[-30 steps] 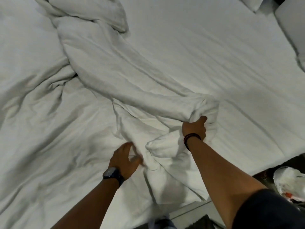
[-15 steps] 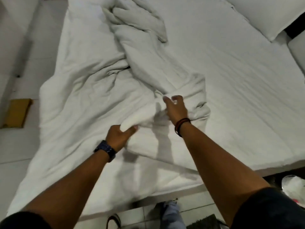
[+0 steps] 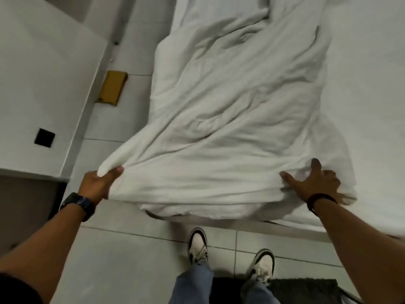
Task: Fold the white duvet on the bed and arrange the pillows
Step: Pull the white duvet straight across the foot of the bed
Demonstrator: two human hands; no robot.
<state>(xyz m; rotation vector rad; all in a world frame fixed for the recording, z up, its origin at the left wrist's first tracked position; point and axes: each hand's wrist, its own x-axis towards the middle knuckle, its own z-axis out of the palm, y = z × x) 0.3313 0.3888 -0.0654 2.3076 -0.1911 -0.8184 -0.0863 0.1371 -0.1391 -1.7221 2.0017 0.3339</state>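
Duvet pulled out flat, hands now wide apart

A second ago both hands were close together in the bunched middle of the duvet (image 3: 236, 119); now the left hand (image 3: 98, 185) has swung far out past the bed's edge, pinching a corner over the floor (image 3: 122, 260), while the right hand (image 3: 315, 183) has let go of its fistful and presses down with spread fingers. The twisted roll has been drawn out into a broad, creased sheet. The view has tipped down and back: the pillows have left it, and shoes (image 3: 197, 244) and a brown pad (image 3: 112, 87) now show.
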